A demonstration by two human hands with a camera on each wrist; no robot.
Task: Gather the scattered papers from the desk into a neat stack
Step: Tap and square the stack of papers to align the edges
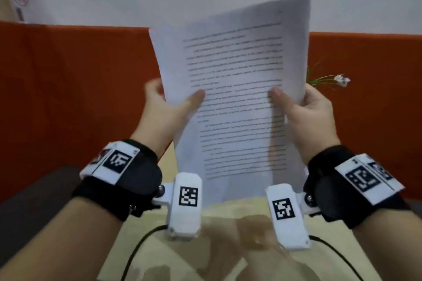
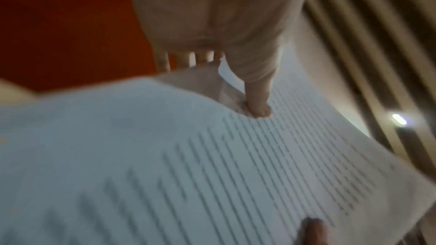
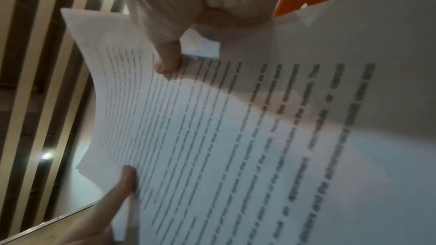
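Note:
A sheaf of white printed papers (image 1: 237, 98) stands upright in the air in front of me, its lower edge just above the beige desk (image 1: 219, 246). My left hand (image 1: 169, 107) grips its left edge, thumb on the printed front, fingers behind. My right hand (image 1: 303, 109) grips the right edge the same way. In the left wrist view my left hand's thumb (image 2: 257, 103) presses the papers (image 2: 165, 165). The right wrist view shows my right hand's thumb (image 3: 168, 60) on the papers (image 3: 235, 137), and the other hand's thumb at the far edge.
An orange partition (image 1: 68, 89) runs behind the desk, with a white wall above. A small plant with a white flower (image 1: 340, 80) pokes out behind my right hand. Black cables (image 1: 137, 251) lie on the desk. A dark chair arm (image 1: 34, 198) is at the left.

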